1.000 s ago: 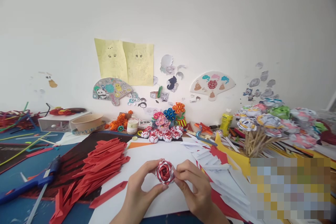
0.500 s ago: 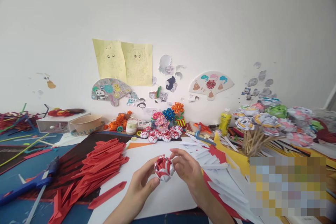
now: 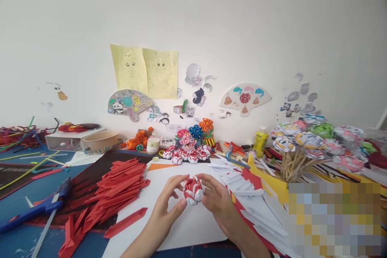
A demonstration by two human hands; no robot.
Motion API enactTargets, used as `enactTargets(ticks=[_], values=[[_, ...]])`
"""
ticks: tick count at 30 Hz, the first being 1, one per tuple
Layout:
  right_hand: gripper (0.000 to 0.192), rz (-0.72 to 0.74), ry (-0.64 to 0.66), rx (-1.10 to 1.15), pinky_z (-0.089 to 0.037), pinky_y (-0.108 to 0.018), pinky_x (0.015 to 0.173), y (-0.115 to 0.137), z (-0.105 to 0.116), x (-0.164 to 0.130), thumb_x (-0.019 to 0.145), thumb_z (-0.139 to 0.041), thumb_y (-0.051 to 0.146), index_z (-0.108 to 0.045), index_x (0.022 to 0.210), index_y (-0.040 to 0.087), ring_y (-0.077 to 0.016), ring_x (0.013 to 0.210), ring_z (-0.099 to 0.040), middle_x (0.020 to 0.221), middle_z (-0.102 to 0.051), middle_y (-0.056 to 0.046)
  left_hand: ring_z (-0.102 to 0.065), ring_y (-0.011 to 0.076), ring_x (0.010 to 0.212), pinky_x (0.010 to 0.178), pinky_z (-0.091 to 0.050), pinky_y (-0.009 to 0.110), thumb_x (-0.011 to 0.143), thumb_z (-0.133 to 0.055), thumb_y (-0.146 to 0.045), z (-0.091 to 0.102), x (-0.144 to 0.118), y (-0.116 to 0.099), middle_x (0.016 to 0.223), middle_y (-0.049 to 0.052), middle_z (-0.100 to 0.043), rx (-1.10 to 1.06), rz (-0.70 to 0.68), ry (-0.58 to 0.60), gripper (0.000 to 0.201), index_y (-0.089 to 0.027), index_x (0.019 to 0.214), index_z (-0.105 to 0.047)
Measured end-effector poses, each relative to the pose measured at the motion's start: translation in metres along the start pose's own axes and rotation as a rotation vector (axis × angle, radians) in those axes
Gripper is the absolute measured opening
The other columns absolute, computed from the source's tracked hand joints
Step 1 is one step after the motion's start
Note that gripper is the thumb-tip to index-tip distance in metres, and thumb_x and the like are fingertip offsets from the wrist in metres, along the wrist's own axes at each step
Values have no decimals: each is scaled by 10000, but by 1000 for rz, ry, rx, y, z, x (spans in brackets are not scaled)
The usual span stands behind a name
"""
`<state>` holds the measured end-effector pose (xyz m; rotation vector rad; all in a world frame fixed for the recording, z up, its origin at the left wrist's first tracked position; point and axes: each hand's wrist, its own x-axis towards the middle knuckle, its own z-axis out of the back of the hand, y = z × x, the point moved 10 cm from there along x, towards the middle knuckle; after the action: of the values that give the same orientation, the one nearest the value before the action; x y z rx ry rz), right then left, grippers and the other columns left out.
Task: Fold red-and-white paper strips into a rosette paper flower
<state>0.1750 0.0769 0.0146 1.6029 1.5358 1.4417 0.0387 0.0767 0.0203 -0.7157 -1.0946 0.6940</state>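
Note:
A red and white folded-paper flower (image 3: 193, 192) is held up between my two hands, over a white sheet (image 3: 181, 231). My left hand (image 3: 171, 196) has its fingers curled on the flower's left side, thumb low and fingertips at the top. On the other side, my right hand (image 3: 216, 197) grips it with bent fingers across the upper right edge. To the left lies a pile of red folded paper strips (image 3: 121, 187), with one loose red strip (image 3: 126, 222) nearer to me. White folded paper strips (image 3: 256, 203) are spread out on the right.
Several finished red and white flowers (image 3: 193, 155) sit at the sheet's far edge. A blue glue gun (image 3: 51, 205) lies at left. Paper flowers on sticks (image 3: 290, 161) stand at right, near a yellow bottle (image 3: 260, 141). A tan bowl (image 3: 101, 141) is at back left.
The flower has moved slightly right and up, and has tilted. My right hand has closed in on it, its fingers now against the flower's side. The view has shifted slightly.

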Motion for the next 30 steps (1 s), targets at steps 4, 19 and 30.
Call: enactTargets(ticks=[4, 19, 30], values=[[623, 56, -60, -54, -530, -379, 835, 3, 6, 0, 637, -836, 411, -591, 1180, 229, -249, 931, -674, 1092, -651, -97, -596, 207, 869, 769, -482, 323, 894, -555, -394, 6, 1, 3, 1054, 79, -658, 5, 44, -69, 343, -223, 1189, -597], [546, -68, 67, -135, -514, -392, 864, -13, -9, -2, 708, -793, 357, -556, 1179, 212, -249, 969, -659, 1019, -696, -87, -581, 186, 850, 685, -462, 274, 891, -588, -331, 1, -1, -16, 1030, 48, -655, 178, -3, -63, 296, -263, 1179, -594], [413, -97, -9, -104, -510, -382, 862, -16, -1, 1, 754, -758, 369, -624, 1110, 208, -244, 992, -643, 1100, -677, -89, -580, 202, 890, 757, -482, 310, 895, -586, -342, -3, -2, -19, 1043, 71, -636, 284, -19, -37, 313, -240, 1190, -575]])
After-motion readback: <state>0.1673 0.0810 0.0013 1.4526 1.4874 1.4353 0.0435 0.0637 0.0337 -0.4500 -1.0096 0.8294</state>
